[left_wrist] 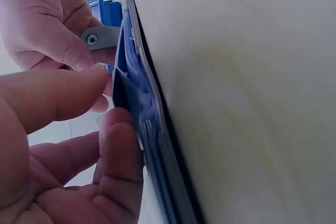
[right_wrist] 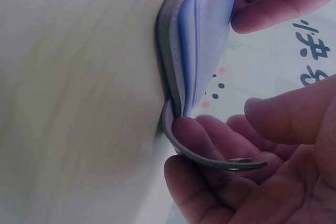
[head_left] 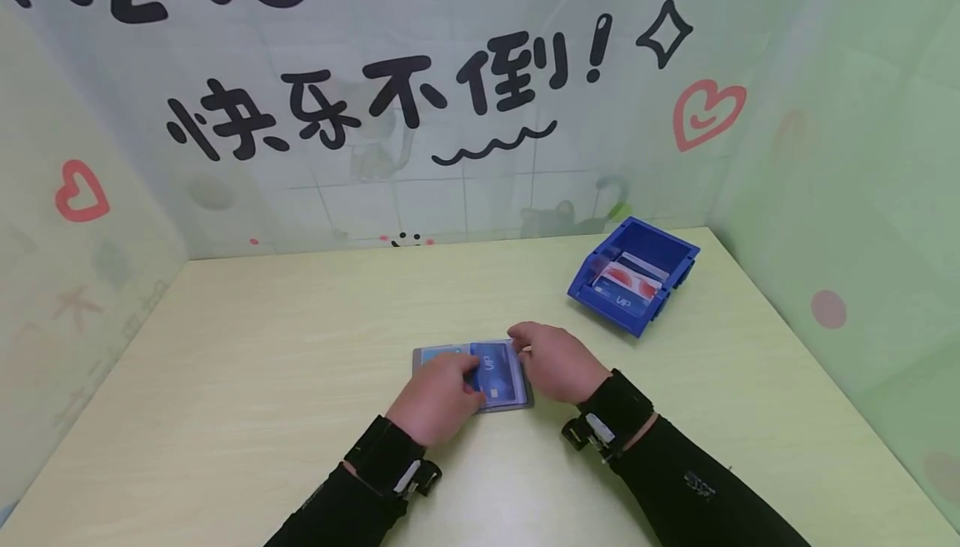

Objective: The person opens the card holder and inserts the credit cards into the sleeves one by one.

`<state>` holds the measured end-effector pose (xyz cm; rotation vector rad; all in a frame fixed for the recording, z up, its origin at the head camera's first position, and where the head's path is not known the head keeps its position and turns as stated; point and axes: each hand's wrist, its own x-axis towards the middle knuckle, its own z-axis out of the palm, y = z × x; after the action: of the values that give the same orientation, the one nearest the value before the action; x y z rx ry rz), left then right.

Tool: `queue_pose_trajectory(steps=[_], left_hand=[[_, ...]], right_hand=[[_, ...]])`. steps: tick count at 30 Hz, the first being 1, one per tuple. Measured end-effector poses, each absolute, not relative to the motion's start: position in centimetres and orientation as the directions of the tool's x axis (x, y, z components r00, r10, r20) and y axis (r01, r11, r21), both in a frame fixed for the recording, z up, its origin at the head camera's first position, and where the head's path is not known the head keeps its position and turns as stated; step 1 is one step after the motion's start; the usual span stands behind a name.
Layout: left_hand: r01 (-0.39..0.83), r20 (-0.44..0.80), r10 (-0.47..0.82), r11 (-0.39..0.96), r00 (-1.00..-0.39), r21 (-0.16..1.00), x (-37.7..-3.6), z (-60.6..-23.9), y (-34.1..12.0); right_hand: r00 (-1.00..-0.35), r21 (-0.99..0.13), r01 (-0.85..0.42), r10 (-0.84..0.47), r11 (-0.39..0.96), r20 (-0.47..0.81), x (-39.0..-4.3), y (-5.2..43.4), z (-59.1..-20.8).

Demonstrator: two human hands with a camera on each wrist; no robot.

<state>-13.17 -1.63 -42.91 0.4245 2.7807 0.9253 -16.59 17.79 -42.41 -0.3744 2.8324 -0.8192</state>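
Note:
A grey card holder [head_left: 517, 401] with clear sleeves lies open on the pale wooden table [head_left: 262, 363]. My left hand [head_left: 435, 401] pinches a blue card [head_left: 497, 370] at the holder's sleeves; in the left wrist view the thumb [left_wrist: 52, 98] and a finger [left_wrist: 118, 150] meet on the card's edge [left_wrist: 108, 68] beside the holder [left_wrist: 157, 140]. My right hand [head_left: 555, 359] holds the holder's right edge. In the right wrist view its fingers [right_wrist: 210, 140] curl under the snap strap [right_wrist: 220, 162] of the holder [right_wrist: 173, 51], the thumb [right_wrist: 289, 114] apart.
A blue plastic bin [head_left: 600, 303] with several cards in it stands at the back right of the table. Patterned walls close in the back and both sides. Bare tabletop lies to the left and in front.

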Motion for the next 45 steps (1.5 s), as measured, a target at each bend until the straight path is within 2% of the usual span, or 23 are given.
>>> queue_pose_trajectory(steps=[15, 25, 31, 38, 42, 45], left_hand=[[0.226, -0.077, 0.333, 0.774, -0.94, 0.591, -12.9, -43.0, -1.7], [0.243, -0.083, 0.351, 0.781, -0.933, 0.575, -12.8, -43.0, -1.7], [0.25, -0.096, 0.371, 0.774, -0.924, 0.582, -12.6, -43.0, -1.8], [0.262, -0.092, 0.386, 0.763, -0.918, 0.591, -12.8, -42.9, -2.1], [0.227, -0.077, 0.334, 0.774, -0.939, 0.591, -13.0, -42.5, -3.0], [0.198, -0.052, 0.267, 0.818, -0.962, 0.54, -13.2, -42.3, -3.7]], right_hand=[[-0.96, -0.598, -0.135, -0.253, 0.79, -0.117, -16.5, 17.1, -42.6], [-0.964, -0.682, -0.095, -0.237, 0.725, -0.117, -16.5, 17.3, -42.9], [-0.922, -0.614, -0.154, -0.337, 0.774, -0.193, -16.8, 17.3, -43.2], [-0.9, -0.523, -0.262, -0.401, 0.811, -0.17, -16.7, 17.4, -43.4], [-0.902, -0.51, -0.271, -0.4, 0.816, -0.162, -16.7, 17.3, -43.3], [-0.901, -0.487, -0.278, -0.4, 0.828, -0.165, -16.8, 17.3, -43.2]])
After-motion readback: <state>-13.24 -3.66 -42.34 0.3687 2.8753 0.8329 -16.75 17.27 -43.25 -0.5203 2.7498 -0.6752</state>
